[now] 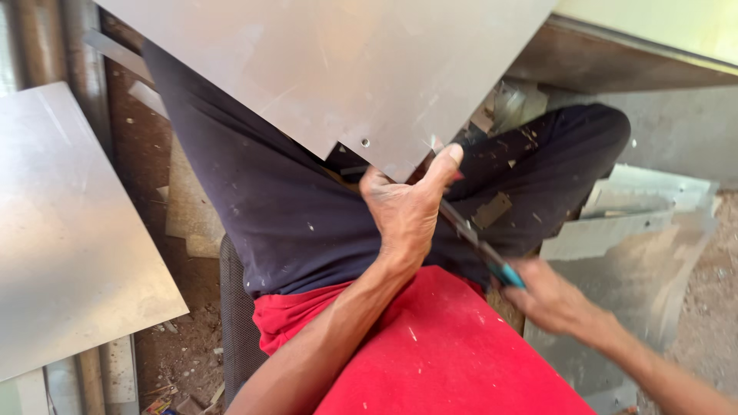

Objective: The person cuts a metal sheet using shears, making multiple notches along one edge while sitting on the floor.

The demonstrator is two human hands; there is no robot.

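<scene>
Head view: my left grip point(407, 211) pinches the grey metal sheet's point(338, 69) corner steady; my blurred right grip point(550, 296) seems closed on blue-handled snips point(480, 246) cutting it.

One camera sits on my head and looks steeply down over my own lap, close in. My red shirt point(453, 353) fills the bottom centre of the frame and my dark trousers point(292, 207) cross the middle. The metal sheet point(338, 61) closes off the top, while the floor point(177, 353) shows along the left and right edges. There is no second view.
</scene>
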